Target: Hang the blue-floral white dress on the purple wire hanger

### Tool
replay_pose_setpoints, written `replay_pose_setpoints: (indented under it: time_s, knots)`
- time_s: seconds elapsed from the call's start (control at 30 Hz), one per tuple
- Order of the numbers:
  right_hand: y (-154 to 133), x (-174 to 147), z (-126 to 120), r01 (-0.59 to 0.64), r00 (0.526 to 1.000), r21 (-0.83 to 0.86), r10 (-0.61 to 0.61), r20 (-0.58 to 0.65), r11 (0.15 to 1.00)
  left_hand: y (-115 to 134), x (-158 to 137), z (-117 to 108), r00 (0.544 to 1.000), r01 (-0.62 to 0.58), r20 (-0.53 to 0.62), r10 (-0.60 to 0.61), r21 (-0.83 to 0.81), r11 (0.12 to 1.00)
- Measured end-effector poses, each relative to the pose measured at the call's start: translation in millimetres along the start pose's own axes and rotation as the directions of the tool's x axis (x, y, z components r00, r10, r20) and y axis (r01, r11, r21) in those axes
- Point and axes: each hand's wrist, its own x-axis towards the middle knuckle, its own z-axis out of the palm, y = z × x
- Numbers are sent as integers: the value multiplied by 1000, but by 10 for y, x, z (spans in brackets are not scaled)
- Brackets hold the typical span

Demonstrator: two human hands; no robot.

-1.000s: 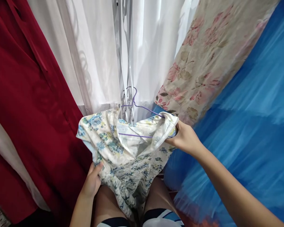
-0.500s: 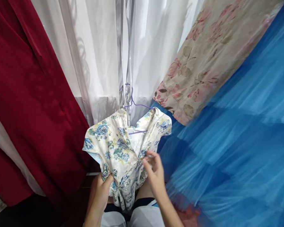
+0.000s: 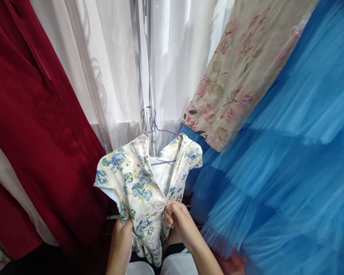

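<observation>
A white dress (image 3: 141, 183) with blue and green flowers hangs in front of me on a thin purple wire hanger (image 3: 167, 131). Its V-neck is open, and the hanger's lower bar shows inside the neckline. My left hand (image 3: 122, 233) is closed on the dress's side, below the left armhole, with cloth between thumb and fingers. At the bottom of the V-neck, my right hand (image 3: 174, 214) pinches the front of the dress, fingers curled in. The lower part of the dress bunches down over my lap.
White curtains (image 3: 177, 68) hang behind, with grey straps (image 3: 147, 76) running down to the hanger. Dark red cloth (image 3: 46, 133) is on the left. A beige cloth with pink flowers (image 3: 218, 95) and a tiered blue tulle skirt (image 3: 275, 172) hang on the right.
My right hand has moved down and slightly left, from hovering by the neckline to pinching the dress front. My left hand keeps its hold. The view has shifted a little.
</observation>
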Motion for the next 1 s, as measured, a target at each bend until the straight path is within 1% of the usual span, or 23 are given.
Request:
replay_pose_setpoints:
  time_s: [0.03,0.07,0.1,0.13,0.17,0.2,0.23,0.27,0.3,0.33,0.37,0.43,0.47,0.53,0.6,0.67,0.77,0.9,1.0]
  knots:
    - [-4,-51,-2,-24,1000,37,24,8,999,4,-4,9,993,-100,-59,98,-18,995]
    - [-13,-97,-1,-30,1000,38,30,8,999,6,-14,26,961,-241,-143,236,-23,970]
    - [-28,-135,5,-23,1000,6,23,6,1000,2,-33,50,891,-403,-227,394,7,915]
    - [-47,-161,14,-13,1000,-45,13,6,999,-8,-62,83,798,-542,-271,538,68,838]
    - [-70,-176,25,-7,1000,-97,8,13,995,-26,-100,124,726,-632,-242,644,135,763]
    - [-93,-182,38,-4,1000,-143,7,25,990,-51,-143,172,701,-673,-143,699,190,715]
    - [-113,-181,51,0,999,-177,6,36,984,-82,-190,227,718,-680,12,696,223,698]
    - [-127,-176,63,8,999,-202,1,43,979,-116,-234,286,747,-664,177,640,241,708]
    - [-133,-172,72,19,999,-221,-9,48,975,-149,-271,346,768,-634,311,559,253,731]
    - [-129,-169,77,29,999,-232,-17,51,972,-180,-298,403,780,-602,397,484,260,755]
    - [-117,-169,76,34,998,-237,-22,53,971,-204,-313,455,785,-577,437,438,262,774]
    - [-75,-172,57,17,999,-220,-9,36,975,-228,-307,528,790,-569,438,429,265,779]
    - [-55,-169,43,-5,1000,-202,8,18,979,-227,-292,548,784,-582,441,438,273,766]
    - [-51,-134,12,-46,999,-156,42,-30,987,-206,-257,554,758,-615,475,448,290,733]
    - [-133,-32,-6,-57,997,-125,49,-63,990,-168,-235,527,734,-634,526,430,303,712]
    - [-321,151,2,-30,997,-109,22,-76,994,-115,-234,485,719,-638,577,387,327,697]
    - [-749,529,69,53,995,-101,-61,-80,993,12,-253,421,699,-657,641,318,399,640]
    - [-1311,986,198,145,989,-205,-145,16,968,246,-243,372,667,-710,707,235,508,487]
    - [-1580,1176,240,158,988,-304,-150,47,939,344,-222,377,646,-742,743,175,559,370]
